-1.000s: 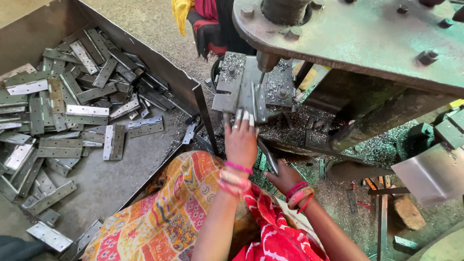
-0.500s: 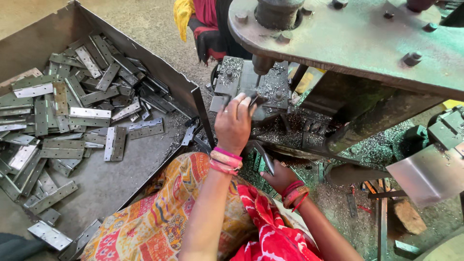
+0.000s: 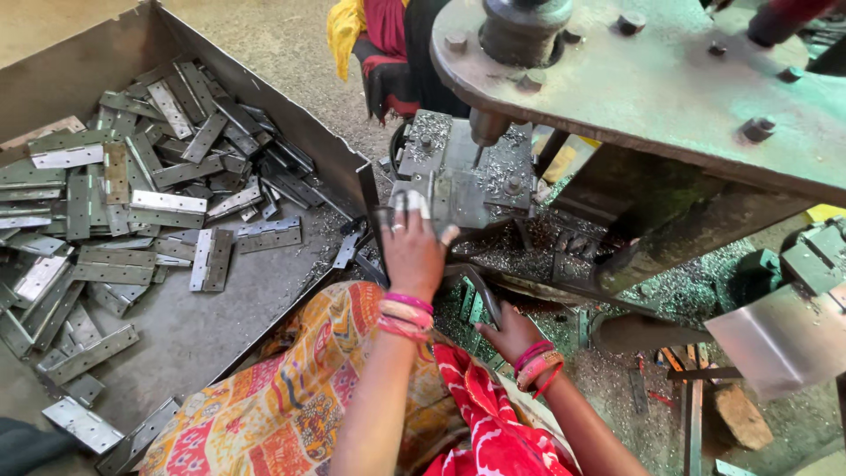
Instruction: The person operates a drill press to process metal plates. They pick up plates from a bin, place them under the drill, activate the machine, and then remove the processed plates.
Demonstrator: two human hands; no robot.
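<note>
My left hand point(image 3: 412, 249) lies with its fingers flat on a grey metal hinge plate point(image 3: 454, 198). The plate rests on the die bed of a press, just below the punch tip point(image 3: 486, 134). Lower down, by my patterned lap, my right hand point(image 3: 511, 333) is curled around the lower end of a curved metal bar point(image 3: 480, 291). Both wrists wear pink and red bangles. Several more hinge pieces point(image 3: 471, 308) stand beside the right hand, partly hidden.
A big sheet-metal tray point(image 3: 264, 97) on the left holds several grey hinges point(image 3: 167, 207). The heavy press frame point(image 3: 661, 79) overhangs the die. Metal shavings point(image 3: 687, 291) cover the floor. Another person's yellow and red clothing point(image 3: 370, 35) shows behind the press. A shiny plate point(image 3: 775, 339) sticks out at right.
My left hand reached in to the die with the hinge plate and now lies flat on its near edge. The right hand has stayed by the curved bar.
</note>
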